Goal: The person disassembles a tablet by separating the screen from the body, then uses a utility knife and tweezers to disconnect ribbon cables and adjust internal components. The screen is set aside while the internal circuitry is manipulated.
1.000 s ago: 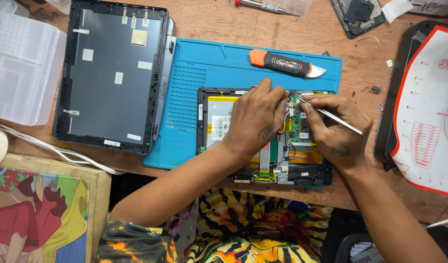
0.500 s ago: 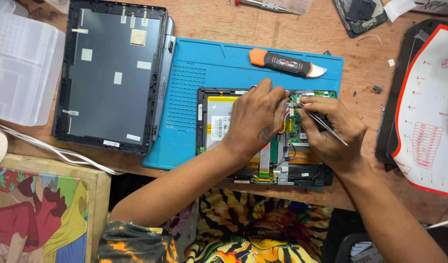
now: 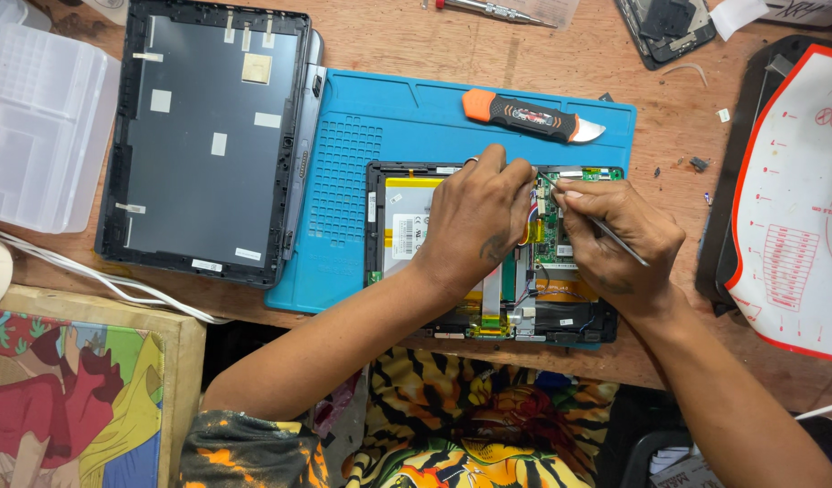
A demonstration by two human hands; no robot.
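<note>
A wooden table (image 3: 416, 45) carried everything. On it lay a blue mat (image 3: 389, 117), which held an opened tablet (image 3: 407, 226) and an orange-and-black knife (image 3: 524, 116). Left of the mat lay a dark back cover (image 3: 208, 136), its right edge overlapping the mat. A clear plastic box (image 3: 36, 126) sat at the far left, with white cables (image 3: 99, 280) below it. A screwdriver (image 3: 488, 9) lay at the top edge, a dark part (image 3: 664, 27) at the top right, and a red-rimmed white mat (image 3: 795, 199) on a black tray at the right.
</note>
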